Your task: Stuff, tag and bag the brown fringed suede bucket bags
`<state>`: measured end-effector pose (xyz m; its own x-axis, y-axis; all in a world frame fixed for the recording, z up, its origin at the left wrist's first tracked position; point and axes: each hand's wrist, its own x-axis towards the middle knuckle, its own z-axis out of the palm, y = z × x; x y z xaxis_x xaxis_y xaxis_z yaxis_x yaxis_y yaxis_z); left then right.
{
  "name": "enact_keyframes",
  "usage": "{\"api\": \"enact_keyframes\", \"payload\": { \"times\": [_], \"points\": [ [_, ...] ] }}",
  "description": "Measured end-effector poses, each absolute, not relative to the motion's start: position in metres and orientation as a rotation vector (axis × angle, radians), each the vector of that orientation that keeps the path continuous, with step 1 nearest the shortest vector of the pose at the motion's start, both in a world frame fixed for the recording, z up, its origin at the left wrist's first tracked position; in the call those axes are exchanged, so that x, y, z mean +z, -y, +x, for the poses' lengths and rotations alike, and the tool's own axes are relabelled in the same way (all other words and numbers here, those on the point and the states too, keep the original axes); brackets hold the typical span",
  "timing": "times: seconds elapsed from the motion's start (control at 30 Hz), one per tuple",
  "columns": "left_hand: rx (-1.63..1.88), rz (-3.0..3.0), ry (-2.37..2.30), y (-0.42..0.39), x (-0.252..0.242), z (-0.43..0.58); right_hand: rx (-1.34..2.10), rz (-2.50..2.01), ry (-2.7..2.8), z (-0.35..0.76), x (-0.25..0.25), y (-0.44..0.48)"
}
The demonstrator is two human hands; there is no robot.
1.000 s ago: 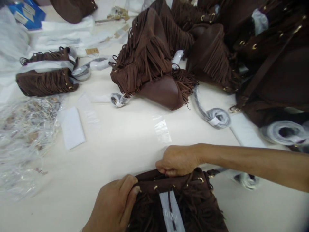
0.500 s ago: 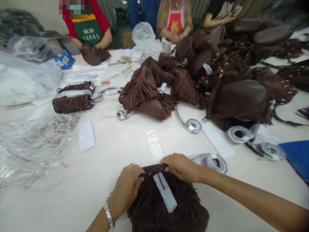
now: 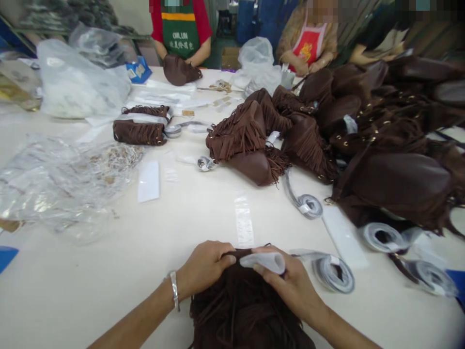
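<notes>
A dark brown fringed bag stands at the table's near edge, its opening facing away from me. My left hand pinches the left part of its top rim, thumb on the near side. My right hand is closed at the right part of the rim, with a white foam strip under its thumb. The strip is bent over into a loop against the rim. The bag's inside is hidden. Just right of the bag lies a wrapped, coiled strap.
Brown fringed bags are heaped at the right. Clear plastic wrap spreads over the left. A white foam piece and a bundled fringed bag lie beyond it. Across the table, a person in a green apron holds another bag.
The foam strip hung down the bag's front; now it is folded up at the rim under my right thumb. My right hand has shifted right and down. The view has turned left.
</notes>
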<state>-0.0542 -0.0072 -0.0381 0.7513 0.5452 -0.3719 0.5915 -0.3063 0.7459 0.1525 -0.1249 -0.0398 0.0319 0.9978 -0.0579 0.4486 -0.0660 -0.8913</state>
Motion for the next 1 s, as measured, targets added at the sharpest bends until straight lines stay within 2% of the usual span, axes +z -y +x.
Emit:
{"api": "enact_keyframes", "payload": {
  "times": [0.1, 0.17, 0.43, 0.63, 0.8, 1.0],
  "points": [
    [-0.064, 1.896, -0.891, 0.003, -0.035, -0.053, 1.257, -1.724, 1.104, 0.150, -0.043, 0.119],
    [-0.072, 1.887, -0.912, 0.000, -0.033, -0.051, 1.298, -1.723, 1.053, 0.148, -0.045, 0.120],
    [-0.063, 1.938, -0.910, 0.001, -0.037, -0.045, 0.678, -1.418, 1.755, 0.143, -0.051, 0.128],
    [-0.054, 1.920, -0.809, 0.002, -0.027, -0.057, 0.532, -1.269, 2.131, 0.150, -0.046, 0.132],
    [-0.237, 1.436, -0.712, -0.021, -0.031, -0.068, 0.391, -1.248, 2.340, 0.149, -0.046, 0.137],
    [-0.441, 1.110, -0.659, -0.040, -0.055, -0.063, 0.526, -1.252, 2.432, 0.152, -0.046, 0.139]
  ]
}}
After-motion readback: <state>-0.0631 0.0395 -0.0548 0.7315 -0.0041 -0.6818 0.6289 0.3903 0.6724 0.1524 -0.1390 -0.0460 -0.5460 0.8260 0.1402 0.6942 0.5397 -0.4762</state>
